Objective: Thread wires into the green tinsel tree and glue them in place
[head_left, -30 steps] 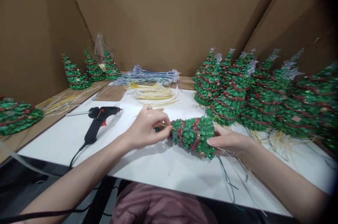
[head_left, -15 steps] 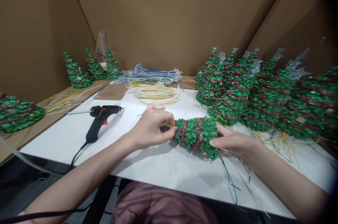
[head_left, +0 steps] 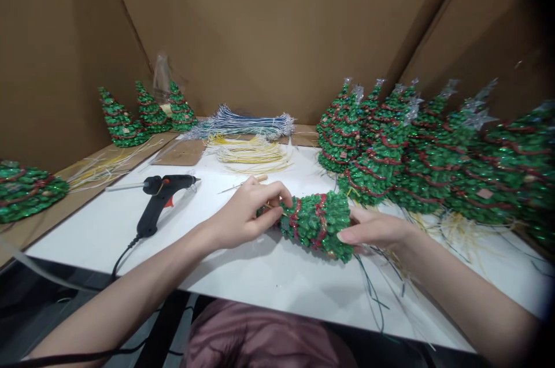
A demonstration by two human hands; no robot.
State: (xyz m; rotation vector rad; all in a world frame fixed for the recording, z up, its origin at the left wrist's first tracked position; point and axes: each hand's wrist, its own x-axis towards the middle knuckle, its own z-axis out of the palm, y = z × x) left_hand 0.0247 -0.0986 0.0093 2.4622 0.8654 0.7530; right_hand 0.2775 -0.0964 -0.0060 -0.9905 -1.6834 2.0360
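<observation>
A green glittery tree (head_left: 318, 223) with red garlands lies on its side over the white table, its narrow end toward the left and its base toward the right. My right hand (head_left: 375, 230) grips the base, thumb on the near side. Around the narrow end, my left hand (head_left: 255, 212) has its fingers bent in a pinch, with a thin yellowish strand at the fingertips. The tip of the tree is hidden by that hand. Green wires (head_left: 373, 293) trail from the base. Just beyond my left hand lies a thin pointed tool (head_left: 243, 184) with a light handle.
A black glue gun (head_left: 158, 203) lies at the left on the white table (head_left: 104, 235). Bundles of yellow-white wires (head_left: 249, 151) and blue-white wires (head_left: 251, 123) lie at the back. Star-topped trees (head_left: 381, 154) crowd the right side; other trees (head_left: 121, 119) stand back left. Cardboard walls (head_left: 260, 38) enclose the table.
The fingers of my left hand have shifted slightly at the narrow end of the tree. My right hand keeps its hold on the base. The whole view has moved a little.
</observation>
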